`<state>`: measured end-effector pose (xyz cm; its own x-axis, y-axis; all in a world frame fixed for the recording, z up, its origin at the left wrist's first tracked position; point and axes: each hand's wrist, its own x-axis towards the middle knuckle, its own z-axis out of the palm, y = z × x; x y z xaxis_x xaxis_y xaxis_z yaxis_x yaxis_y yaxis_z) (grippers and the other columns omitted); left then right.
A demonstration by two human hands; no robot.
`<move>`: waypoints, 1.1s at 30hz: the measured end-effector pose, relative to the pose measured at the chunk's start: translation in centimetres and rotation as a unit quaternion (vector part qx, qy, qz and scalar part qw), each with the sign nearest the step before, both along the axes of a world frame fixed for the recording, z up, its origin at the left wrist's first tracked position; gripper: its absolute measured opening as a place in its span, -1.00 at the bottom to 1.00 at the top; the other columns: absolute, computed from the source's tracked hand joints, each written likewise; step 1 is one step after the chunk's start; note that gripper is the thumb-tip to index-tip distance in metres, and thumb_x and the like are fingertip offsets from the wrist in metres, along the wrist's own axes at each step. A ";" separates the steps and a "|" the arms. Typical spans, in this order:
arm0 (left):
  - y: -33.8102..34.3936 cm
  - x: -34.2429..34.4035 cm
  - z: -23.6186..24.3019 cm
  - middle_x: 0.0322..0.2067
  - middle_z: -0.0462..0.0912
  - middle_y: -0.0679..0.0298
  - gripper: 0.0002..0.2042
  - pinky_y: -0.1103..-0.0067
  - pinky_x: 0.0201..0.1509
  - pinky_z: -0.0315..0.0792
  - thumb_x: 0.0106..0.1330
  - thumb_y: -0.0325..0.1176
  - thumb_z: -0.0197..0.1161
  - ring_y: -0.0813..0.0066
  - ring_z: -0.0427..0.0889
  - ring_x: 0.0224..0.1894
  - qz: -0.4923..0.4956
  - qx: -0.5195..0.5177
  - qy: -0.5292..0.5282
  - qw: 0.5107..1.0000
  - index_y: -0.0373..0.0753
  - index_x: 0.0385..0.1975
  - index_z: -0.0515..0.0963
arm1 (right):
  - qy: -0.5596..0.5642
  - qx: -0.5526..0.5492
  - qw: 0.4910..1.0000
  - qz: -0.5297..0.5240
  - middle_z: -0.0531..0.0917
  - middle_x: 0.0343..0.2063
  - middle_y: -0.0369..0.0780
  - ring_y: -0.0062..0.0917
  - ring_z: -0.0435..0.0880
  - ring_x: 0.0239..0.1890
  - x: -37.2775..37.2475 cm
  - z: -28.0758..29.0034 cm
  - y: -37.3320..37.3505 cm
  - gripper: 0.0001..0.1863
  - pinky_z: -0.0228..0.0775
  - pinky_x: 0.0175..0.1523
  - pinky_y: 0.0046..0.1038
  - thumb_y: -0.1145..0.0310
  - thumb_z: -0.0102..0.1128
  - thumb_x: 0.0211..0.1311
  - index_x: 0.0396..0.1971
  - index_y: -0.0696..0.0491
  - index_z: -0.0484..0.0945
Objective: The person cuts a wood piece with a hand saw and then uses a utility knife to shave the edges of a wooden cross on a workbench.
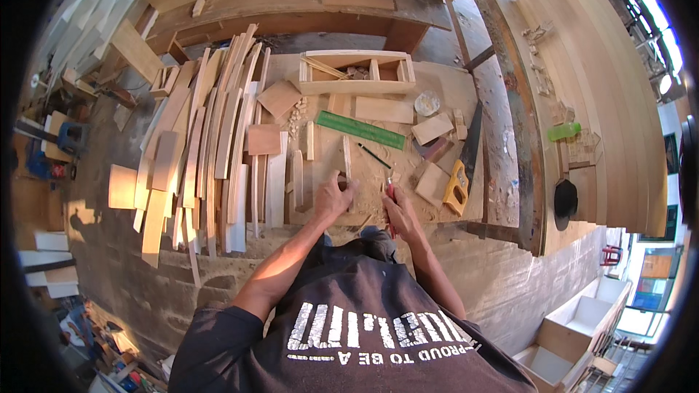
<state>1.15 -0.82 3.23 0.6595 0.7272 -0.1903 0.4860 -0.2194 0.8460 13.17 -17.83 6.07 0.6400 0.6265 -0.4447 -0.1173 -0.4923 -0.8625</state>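
Near the front edge of the wooden work board (450, 87), my left hand (335, 198) is closed around the near end of a thin wood strip (347, 154) that points away from me. To its right, my right hand (400, 215) grips a slim red tool (391, 191); its exact kind is too small to make out. Just beyond that hand lies a dark pencil (374, 156). Farther off, a green ruler (361, 130) rests slantwise on the board. A handsaw with a yellow handle (456, 188) lies at the right.
Many long wood strips (211, 131) are heaped on the left. A compartmented wooden box (357, 87) stands at the back of the board. Small wood blocks (433, 128) and a round clear container (427, 103) sit near the saw. Stacked planks (611, 94) flank the right side.
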 end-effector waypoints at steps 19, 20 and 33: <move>-2.2 -0.6 6.9 -0.17 0.70 0.06 -0.62 0.46 -0.21 0.65 0.58 -0.11 -0.07 0.41 0.70 -0.23 -0.066 -0.552 -0.206 0.805 -0.34 -0.18 0.51 | -0.145 0.062 0.987 -0.029 0.60 -0.15 -0.10 -0.46 0.68 -0.14 -9.9 7.8 2.0 -0.69 0.57 -0.23 -0.45 0.58 0.19 0.29 0.01 0.17 0.43; -2.4 -0.6 6.9 -0.18 0.70 0.08 -0.60 0.46 -0.26 0.66 0.59 -0.11 -0.11 0.42 0.69 -0.26 -0.070 -0.537 -0.200 0.817 -0.38 -0.13 0.52 | -0.155 0.093 0.982 -0.052 0.61 -0.18 -0.09 -0.47 0.69 -0.14 -10.2 7.4 2.3 -0.68 0.56 -0.24 -0.44 0.59 0.19 0.27 0.01 0.17 0.42; -3.6 -1.3 6.5 -0.24 0.69 0.11 -0.53 0.53 -0.16 0.61 0.61 -0.02 -0.17 0.42 0.70 -0.25 -0.056 -0.541 -0.200 0.815 -0.35 -0.01 0.50 | -0.317 0.008 0.948 -0.037 0.67 -0.29 -0.03 -0.19 0.69 -0.26 -11.2 4.7 2.3 -0.76 0.54 -0.29 -0.29 0.55 0.19 0.27 -0.09 0.13 0.44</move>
